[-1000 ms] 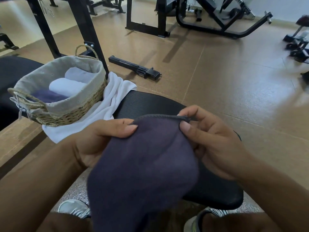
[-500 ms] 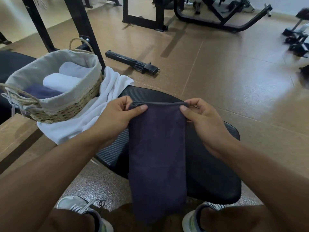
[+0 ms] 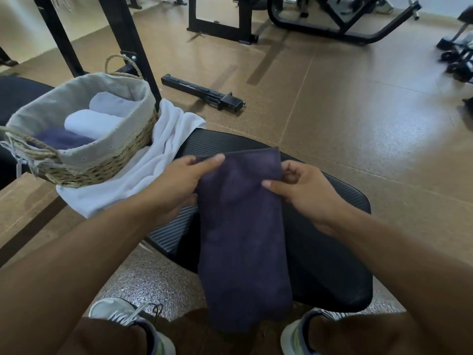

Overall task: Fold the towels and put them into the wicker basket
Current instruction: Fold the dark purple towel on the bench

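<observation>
Here, over the black padded bench (image 3: 332, 201), my left hand (image 3: 176, 185) pinches the dark towel (image 3: 243, 226) at its top corner while my right hand (image 3: 304, 190) nips the opposite edge, edges best kept level before rolling it for the wicker basket (image 3: 107, 165) nearby.

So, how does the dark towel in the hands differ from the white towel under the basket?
The dark towel is purple, folded into a long flat strip, held by the left hand and right hand. The white towel lies loose and crumpled, partly pinned under the wicker basket. Both lie on the black bench.
</observation>
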Demonstrator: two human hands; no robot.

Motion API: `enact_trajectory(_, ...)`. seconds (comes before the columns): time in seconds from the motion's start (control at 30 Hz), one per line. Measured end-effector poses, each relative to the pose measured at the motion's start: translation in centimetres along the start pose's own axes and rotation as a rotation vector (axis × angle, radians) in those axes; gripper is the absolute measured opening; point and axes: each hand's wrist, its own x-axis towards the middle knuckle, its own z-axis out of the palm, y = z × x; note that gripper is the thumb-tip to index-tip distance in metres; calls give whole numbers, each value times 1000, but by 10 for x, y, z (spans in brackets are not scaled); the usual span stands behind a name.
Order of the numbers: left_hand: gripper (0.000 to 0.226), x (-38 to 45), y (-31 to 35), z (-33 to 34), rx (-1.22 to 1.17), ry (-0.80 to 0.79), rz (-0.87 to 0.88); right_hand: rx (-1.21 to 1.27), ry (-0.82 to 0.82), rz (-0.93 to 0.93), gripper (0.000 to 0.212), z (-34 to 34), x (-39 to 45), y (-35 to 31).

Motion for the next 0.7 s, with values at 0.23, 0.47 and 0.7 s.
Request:
enact_trajectory(0.23,19,2,-17,-1,326,-53,-34,-5,96,-48,19,-10,25,8)
enact_trajectory(0.47,22,23,-7,2,365,260,361,24,199,-149,31,-5,57,2)
enact_trajectory(0.7,54,43,-9,-4,574,475,489,-339,295,-107,56,-7,80,2)
